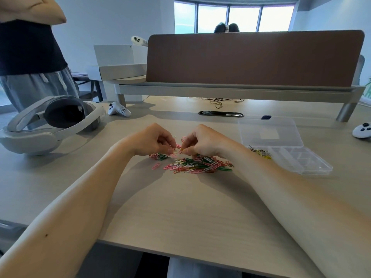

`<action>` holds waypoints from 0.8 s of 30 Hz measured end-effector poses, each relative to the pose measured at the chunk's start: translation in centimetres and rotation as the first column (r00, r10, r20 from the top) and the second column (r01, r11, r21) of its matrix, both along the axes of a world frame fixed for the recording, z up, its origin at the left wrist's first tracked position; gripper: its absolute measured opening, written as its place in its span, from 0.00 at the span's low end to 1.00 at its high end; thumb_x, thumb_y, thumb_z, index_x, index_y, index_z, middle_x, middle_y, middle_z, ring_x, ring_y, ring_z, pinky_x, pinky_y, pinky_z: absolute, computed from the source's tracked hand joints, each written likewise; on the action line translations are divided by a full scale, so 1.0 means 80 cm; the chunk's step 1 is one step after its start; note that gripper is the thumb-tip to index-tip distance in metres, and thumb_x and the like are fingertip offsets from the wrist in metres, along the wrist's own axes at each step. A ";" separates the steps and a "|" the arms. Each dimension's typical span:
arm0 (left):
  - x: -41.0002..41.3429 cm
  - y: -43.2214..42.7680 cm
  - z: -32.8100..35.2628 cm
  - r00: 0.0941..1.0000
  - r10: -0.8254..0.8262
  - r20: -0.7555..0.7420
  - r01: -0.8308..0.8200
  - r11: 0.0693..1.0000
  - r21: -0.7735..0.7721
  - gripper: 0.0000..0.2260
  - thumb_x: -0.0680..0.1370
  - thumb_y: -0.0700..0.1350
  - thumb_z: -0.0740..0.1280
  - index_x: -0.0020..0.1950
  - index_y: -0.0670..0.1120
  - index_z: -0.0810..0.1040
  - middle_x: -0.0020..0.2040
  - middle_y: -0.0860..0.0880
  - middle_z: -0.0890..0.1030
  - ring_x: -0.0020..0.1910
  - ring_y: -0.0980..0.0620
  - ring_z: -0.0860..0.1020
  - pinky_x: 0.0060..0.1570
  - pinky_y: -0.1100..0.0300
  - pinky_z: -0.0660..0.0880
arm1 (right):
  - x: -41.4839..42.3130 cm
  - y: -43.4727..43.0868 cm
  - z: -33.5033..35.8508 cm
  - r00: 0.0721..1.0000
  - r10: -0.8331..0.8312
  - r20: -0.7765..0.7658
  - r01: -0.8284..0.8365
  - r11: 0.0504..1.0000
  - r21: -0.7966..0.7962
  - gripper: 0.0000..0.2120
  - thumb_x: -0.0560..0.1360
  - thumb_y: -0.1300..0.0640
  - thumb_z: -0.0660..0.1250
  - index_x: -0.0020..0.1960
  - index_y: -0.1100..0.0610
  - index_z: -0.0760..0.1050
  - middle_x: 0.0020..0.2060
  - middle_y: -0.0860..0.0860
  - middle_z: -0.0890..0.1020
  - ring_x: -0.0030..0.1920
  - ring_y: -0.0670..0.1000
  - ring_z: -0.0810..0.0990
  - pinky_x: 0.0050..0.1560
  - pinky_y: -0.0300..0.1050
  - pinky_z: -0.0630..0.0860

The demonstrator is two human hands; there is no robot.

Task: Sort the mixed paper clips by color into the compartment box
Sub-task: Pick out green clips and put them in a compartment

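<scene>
1. Fingers (170, 145) of the left hand (153, 140) pinch a pink clip (178, 146); the right hand (203, 141) pinches a yellow clip (180, 151).
2. Mixed paper clips (198, 165) lie heaped on the tabletop (180, 207) just below.
3. The compartment box (301, 160) stands open at right.

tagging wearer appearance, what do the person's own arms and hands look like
The left forearm and right forearm are bare, with no sleeves in view. The left hand and right hand wear no gloves; no rings, watch or bracelet show. A small dark spot marks the left forearm.
</scene>
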State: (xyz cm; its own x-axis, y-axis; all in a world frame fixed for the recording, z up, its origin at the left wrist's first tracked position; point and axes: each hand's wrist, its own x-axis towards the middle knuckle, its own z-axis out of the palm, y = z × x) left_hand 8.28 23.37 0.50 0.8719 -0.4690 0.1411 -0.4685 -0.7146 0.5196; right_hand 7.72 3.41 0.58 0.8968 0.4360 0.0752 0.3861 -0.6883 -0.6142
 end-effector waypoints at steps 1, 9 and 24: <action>0.000 -0.001 -0.001 1.000 0.000 0.018 0.000 1.000 -0.017 0.07 0.72 0.38 0.74 0.49 0.45 0.83 0.42 0.49 0.85 0.40 0.56 0.82 0.46 0.64 0.79 | -0.001 0.001 0.000 1.000 -0.005 -0.024 0.006 1.000 0.024 0.05 0.73 0.60 0.73 0.49 0.58 0.84 0.39 0.54 0.85 0.36 0.48 0.82 0.47 0.48 0.81; -0.003 -0.013 -0.002 0.990 0.032 0.137 -0.013 0.990 -0.138 0.06 0.72 0.40 0.73 0.48 0.47 0.83 0.41 0.51 0.84 0.39 0.58 0.82 0.44 0.66 0.78 | -0.005 0.005 0.000 0.965 -0.088 -0.248 0.141 0.968 0.206 0.06 0.71 0.63 0.74 0.47 0.65 0.83 0.32 0.55 0.82 0.31 0.49 0.78 0.33 0.39 0.77; -0.002 -0.019 -0.004 0.989 0.100 0.110 -0.076 0.975 -0.207 0.06 0.73 0.41 0.73 0.49 0.45 0.83 0.40 0.48 0.84 0.36 0.49 0.82 0.39 0.58 0.81 | 0.001 -0.014 0.001 0.964 -0.124 -0.237 0.198 0.925 0.324 0.06 0.71 0.64 0.74 0.47 0.59 0.82 0.37 0.55 0.84 0.37 0.51 0.82 0.41 0.44 0.81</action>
State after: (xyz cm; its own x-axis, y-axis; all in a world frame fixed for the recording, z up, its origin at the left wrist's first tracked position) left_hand 8.11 21.87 0.19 0.8795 -0.3427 0.3302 -0.4759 -0.6419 0.6012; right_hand 7.84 2.28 0.64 0.9641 0.2655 -0.0023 0.1258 -0.4641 -0.8768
